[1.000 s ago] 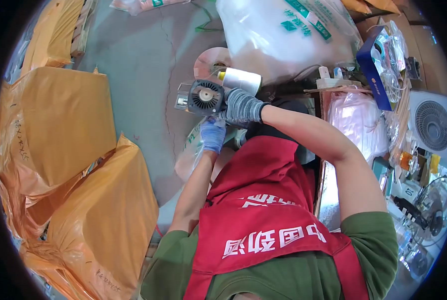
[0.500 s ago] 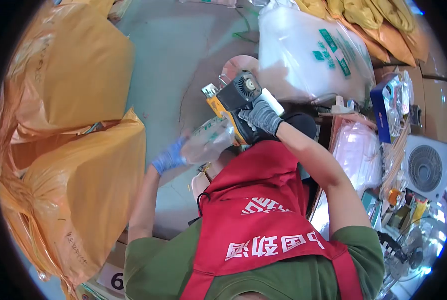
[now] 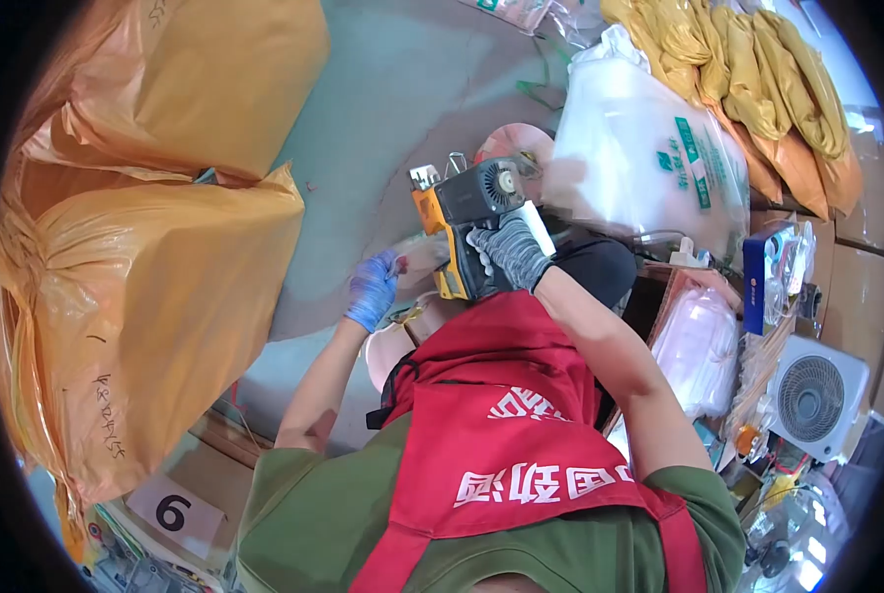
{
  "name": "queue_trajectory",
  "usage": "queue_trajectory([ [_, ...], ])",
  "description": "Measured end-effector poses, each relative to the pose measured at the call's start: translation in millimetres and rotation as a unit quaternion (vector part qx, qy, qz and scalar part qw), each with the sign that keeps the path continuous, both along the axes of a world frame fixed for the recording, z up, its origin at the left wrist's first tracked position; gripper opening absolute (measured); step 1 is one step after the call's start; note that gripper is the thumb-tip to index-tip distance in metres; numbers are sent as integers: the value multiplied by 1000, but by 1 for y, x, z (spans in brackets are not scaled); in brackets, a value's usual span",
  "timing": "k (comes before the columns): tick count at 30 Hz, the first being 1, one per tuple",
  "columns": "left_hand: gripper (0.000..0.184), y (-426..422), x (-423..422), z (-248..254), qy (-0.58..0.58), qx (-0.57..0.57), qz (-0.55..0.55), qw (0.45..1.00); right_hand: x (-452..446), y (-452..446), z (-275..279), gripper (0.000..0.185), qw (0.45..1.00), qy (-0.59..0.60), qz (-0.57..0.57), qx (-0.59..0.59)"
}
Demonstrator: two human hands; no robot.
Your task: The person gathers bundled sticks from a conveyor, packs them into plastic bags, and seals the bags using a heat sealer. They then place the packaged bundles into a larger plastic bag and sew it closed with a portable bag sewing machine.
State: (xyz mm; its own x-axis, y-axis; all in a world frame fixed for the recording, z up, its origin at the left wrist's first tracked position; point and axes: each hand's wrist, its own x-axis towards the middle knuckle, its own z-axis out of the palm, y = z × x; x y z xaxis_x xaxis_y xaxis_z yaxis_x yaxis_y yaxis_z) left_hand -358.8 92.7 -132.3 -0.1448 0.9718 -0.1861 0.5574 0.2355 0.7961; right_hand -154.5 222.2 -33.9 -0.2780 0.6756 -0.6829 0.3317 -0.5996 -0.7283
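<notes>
My right hand (image 3: 514,251), in a grey striped glove, is wrapped round the handle of a yellow-and-black handheld power tool (image 3: 460,203). The tool has a round vented motor, a metal piece at its far left end and a white cylinder (image 3: 540,228) beside it. To the left, my left hand (image 3: 373,291) in a bluish glove has its fingers closed on the edge of a clear plastic bag (image 3: 423,255). The bag stretches to the tool's left side, and its other end is hidden behind the tool.
Large orange sacks (image 3: 155,296) stand along the left. A big clear bag (image 3: 649,148) with green print is at the upper right, near folded yellow sacks (image 3: 758,69). On the right are a small fan (image 3: 815,400) and packets of plastic (image 3: 697,351). A reddish disc (image 3: 514,143) lies beyond the tool.
My left hand has moved up and right, nearer the tool, and less of the plastic bag shows. My right hand still holds the tool. The whole view has shifted.
</notes>
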Motion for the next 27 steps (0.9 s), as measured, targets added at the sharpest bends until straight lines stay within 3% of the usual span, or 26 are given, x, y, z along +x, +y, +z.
queue_trajectory([
  [2, 18, -1, -3, 0, -15, 7, 10, 1000, -10, -6, 3, 24, 1000, 23, 8, 4],
  [4, 18, 0, -4, -1, 108, 38, -48, 992, -20, -11, 8, 20, 1000, 29, 7, 4],
  [8, 19, -8, -10, 31, 175, 103, -32, 979, -33, -17, 1, 14, 999, -20, 22, -29],
  [14, 24, -16, -19, 33, 1, 30, 55, 998, -55, -30, 0, 11, 999, 9, 19, -47],
  [15, 23, -17, -23, 39, -75, -8, 75, 994, -61, -32, 8, 12, 998, -6, 31, -59],
  [16, 23, -18, -24, 41, -149, -46, 93, 983, -64, -35, 7, 12, 998, -6, 32, -59],
  [17, 23, -22, -31, 37, -149, -47, 95, 983, -66, -38, 3, 8, 997, 14, 28, -66],
  [19, 22, -35, -56, 14, -336, -10, 195, 922, -69, -43, 8, 4, 995, 63, 10, -83],
  [23, 26, -68, -71, -45, -362, -101, 172, 911, -72, -49, 8, 9, 984, 122, 34, -127],
  [26, 37, -87, -47, -86, -384, -98, 49, 917, -75, -54, 9, 13, 972, 161, -6, -173],
  [27, 41, -90, -41, -113, -605, -127, 113, 778, -75, -56, 13, 13, 963, 171, -26, -207],
])
